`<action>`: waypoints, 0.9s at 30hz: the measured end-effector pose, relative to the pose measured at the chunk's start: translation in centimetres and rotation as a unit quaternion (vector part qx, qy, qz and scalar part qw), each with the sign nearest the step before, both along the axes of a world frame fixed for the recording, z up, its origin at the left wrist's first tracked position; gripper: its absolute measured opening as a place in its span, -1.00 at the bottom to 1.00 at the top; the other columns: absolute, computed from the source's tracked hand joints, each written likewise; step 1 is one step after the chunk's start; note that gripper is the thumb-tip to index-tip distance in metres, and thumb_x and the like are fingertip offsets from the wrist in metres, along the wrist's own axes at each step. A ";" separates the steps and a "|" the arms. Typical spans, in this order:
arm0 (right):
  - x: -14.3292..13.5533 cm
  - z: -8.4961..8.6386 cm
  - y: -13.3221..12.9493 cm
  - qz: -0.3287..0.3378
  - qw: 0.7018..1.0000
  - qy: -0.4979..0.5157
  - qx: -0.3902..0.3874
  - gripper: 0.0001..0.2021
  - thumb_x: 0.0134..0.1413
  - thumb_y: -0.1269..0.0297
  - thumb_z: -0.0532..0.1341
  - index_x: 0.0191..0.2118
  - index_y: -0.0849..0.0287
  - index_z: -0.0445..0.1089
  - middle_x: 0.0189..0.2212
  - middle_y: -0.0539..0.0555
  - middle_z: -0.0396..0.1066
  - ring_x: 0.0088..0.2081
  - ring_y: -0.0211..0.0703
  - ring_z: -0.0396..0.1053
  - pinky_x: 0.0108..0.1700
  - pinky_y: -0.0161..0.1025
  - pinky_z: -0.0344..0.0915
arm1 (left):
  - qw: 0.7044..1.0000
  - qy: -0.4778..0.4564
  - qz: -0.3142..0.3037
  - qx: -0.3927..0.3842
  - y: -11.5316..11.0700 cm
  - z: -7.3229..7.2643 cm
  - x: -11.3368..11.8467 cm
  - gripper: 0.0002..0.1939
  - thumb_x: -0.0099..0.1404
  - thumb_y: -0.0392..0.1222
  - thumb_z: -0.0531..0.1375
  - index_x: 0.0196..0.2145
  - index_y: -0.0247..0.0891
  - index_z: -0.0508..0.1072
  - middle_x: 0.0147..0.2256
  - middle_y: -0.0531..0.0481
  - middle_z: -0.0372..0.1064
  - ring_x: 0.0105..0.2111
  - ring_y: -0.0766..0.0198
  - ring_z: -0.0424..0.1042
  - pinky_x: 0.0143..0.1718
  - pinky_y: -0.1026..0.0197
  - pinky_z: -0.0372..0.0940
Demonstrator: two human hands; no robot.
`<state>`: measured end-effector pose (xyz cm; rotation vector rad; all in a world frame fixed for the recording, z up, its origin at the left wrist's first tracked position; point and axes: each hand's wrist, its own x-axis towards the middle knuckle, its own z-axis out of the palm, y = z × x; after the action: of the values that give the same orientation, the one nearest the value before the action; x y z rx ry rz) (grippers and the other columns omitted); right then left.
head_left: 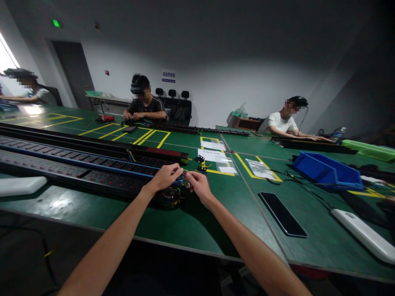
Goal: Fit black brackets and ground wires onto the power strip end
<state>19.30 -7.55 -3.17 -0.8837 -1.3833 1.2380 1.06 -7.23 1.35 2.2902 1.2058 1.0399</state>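
Both hands meet at the right end of a long black power strip [106, 181] with rows of sockets and small red marks. My left hand [166, 176] rests over its end, thumb and fingers pinched on a thin yellow-green wire [185, 171]. Just to the right, my right hand [200, 186] is closed, its fingertips pinching the same wire near the strip's end. The fingers partly cover the wire's tip. Behind them lies another strip with a blue edge [92, 158], and small black brackets [201, 159] sit past its end.
A phone [283, 213] and a white power bank [364, 234] lie to the right, before a blue bin [327, 169] and loose cables. Another white device [21, 186] is at the left. Papers [212, 155] lie on the green table [228, 230]. Several people work across it.
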 end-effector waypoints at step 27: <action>0.9 1.1 -0.4 0.106 0.989 0.067 -0.084 -0.53 -0.16 -0.11 0.45 -0.25 0.19 0.53 -0.47 -0.02 0.42 -0.58 -0.40 0.22 -0.61 -0.43 0.05 | 0.990 -0.090 -0.052 -0.092 -0.4 1.1 0.2 -0.46 0.37 0.18 0.04 -0.62 -0.26 0.20 -0.60 0.13 0.02 -0.54 0.38 0.03 -0.48 0.25 -0.04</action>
<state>20.22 -7.97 -2.10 -0.7658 -1.3050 1.5665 1.26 -7.64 2.44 2.0474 1.0519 1.0281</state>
